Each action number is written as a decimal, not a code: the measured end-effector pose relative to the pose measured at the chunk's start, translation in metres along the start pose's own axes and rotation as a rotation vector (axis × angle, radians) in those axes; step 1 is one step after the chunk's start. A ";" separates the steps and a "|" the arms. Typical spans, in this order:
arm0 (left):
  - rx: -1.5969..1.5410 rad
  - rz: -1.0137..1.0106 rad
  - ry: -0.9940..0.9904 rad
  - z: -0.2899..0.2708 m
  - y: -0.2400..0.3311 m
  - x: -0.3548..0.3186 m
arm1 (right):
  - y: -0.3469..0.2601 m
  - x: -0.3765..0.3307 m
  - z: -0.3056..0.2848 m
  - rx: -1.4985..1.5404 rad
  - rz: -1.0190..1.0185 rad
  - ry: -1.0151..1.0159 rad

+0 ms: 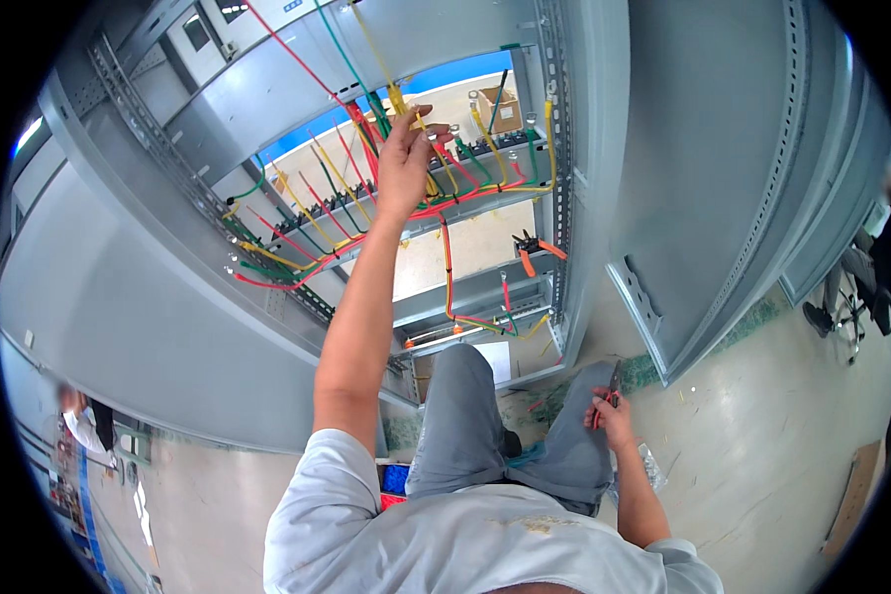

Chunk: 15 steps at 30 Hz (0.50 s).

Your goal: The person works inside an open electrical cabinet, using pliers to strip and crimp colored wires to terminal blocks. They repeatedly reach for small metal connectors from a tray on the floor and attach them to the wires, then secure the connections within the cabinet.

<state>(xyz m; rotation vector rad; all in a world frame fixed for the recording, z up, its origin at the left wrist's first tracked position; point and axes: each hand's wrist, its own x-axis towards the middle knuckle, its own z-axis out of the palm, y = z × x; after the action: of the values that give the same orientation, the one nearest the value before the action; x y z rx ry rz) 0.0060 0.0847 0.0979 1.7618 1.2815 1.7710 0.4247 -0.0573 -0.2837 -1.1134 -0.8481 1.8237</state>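
Note:
My left hand [406, 163] reaches up into the grey metal cabinet, fingers curled around a thin yellow wire [445, 172]. Red, green and yellow wires crowd around it, several tipped with metal lugs. A bundle of red wires [363, 139] hangs just left of the fingers. Low at my right, by my knee, my right hand [614, 420] is closed around red-handled pliers [606, 402], whose dark jaws point up. Below the left hand, a harness of coloured wires [448, 267] runs down to the lower rail.
Orange-handled pliers [531, 249] hang on the cabinet's right side. A cardboard box [500, 110] stands beyond the frame. An open cabinet door [703, 168] is at the right. Blue and red bins [394, 479] sit beside my left leg. People appear at both far edges.

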 end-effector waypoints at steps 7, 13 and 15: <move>-0.126 0.054 -0.067 -0.007 -0.009 0.018 | 0.002 -0.006 0.003 -0.014 -0.074 0.102; -0.242 0.114 -0.014 0.001 -0.015 0.015 | 0.000 -0.010 0.015 -0.082 -0.048 0.105; -0.187 0.083 -0.039 -0.002 -0.010 0.015 | -0.002 -0.006 0.021 -0.110 -0.048 0.109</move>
<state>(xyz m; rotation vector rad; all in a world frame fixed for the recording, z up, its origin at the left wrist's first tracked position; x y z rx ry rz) -0.0017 0.1013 0.0999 1.7576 1.0047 1.8266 0.4074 -0.0647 -0.2716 -1.2400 -0.9117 1.6780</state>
